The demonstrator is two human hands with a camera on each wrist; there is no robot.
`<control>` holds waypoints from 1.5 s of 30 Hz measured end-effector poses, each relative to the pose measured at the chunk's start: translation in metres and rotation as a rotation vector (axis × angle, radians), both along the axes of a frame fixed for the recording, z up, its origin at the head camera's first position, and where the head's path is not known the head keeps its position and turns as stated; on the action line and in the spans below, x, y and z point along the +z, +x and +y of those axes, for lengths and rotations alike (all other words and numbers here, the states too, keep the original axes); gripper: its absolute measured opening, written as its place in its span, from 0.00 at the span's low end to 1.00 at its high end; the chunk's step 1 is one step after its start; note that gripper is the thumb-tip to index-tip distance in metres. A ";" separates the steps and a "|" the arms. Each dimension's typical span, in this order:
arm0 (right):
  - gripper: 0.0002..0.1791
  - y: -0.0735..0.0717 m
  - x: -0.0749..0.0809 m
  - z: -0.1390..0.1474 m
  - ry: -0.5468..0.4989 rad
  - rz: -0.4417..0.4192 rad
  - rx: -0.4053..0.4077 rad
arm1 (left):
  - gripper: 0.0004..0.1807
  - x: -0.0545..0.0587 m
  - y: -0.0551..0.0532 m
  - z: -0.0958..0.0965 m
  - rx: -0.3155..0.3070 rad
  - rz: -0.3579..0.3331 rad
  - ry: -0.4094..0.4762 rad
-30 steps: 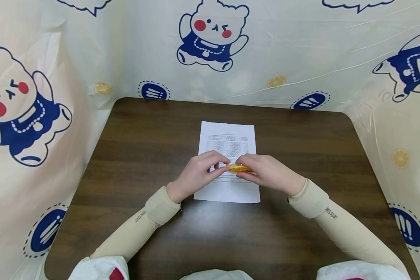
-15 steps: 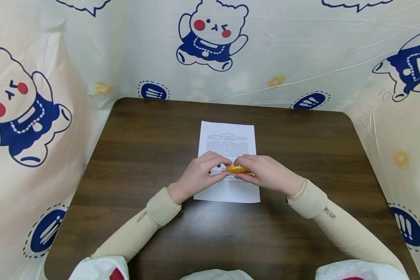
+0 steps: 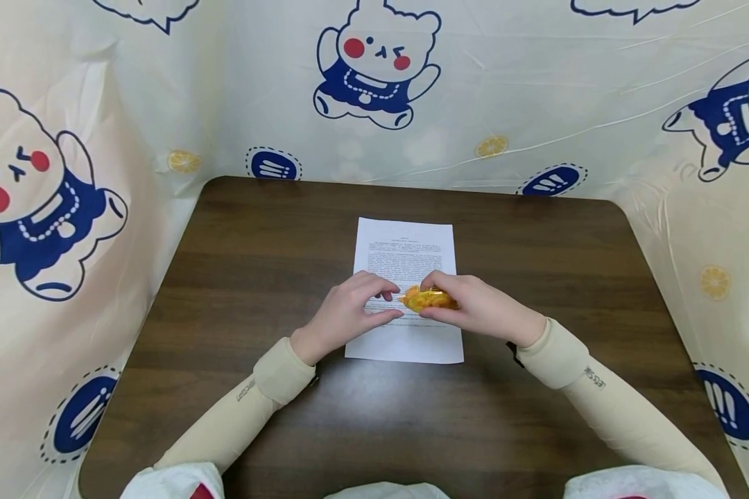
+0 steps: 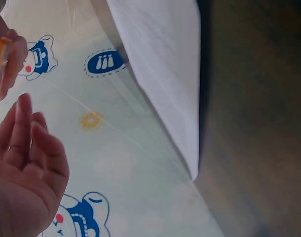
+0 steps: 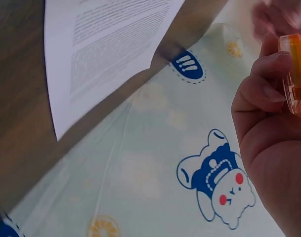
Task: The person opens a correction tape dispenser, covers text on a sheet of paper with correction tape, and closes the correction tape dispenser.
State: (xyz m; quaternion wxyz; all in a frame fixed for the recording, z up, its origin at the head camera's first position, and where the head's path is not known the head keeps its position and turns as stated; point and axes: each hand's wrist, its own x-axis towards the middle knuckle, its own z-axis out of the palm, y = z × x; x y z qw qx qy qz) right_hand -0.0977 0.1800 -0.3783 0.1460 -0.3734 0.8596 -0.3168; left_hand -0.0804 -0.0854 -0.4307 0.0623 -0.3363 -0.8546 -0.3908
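Observation:
My right hand [image 3: 474, 305] grips an orange see-through correction tape dispenser [image 3: 429, 299] between thumb and fingers, its narrow tip pointing left. The dispenser [image 5: 297, 74] also appears at the right edge of the right wrist view. My left hand [image 3: 356, 308] is just left of that tip, its thumb and fingers apart, with nothing visible between them. In the left wrist view, the fingers of the left hand [image 4: 29, 168] are loosely bent. Beneath both hands a printed sheet of paper [image 3: 406, 343] lies on the table.
The dark wooden table [image 3: 274, 242] spreads around the sheet. A pale curtain [image 3: 225, 83] with cartoon bears hangs behind it and along both sides.
My left hand has drawn back left from the dispenser's tip, and its thumb and fingers have spread. The dispenser has turned in my right hand, showing more of its flat side.

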 end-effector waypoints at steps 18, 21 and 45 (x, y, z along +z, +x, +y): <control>0.14 -0.002 -0.005 -0.002 -0.103 -0.112 -0.015 | 0.11 -0.006 0.012 0.023 -0.043 -0.595 0.413; 0.15 -0.002 -0.004 -0.004 -0.099 -0.097 -0.015 | 0.10 -0.005 0.012 0.025 -0.011 -0.583 0.432; 0.35 -0.002 -0.011 -0.002 0.022 0.565 0.043 | 0.13 -0.004 0.010 0.020 0.163 -0.620 0.543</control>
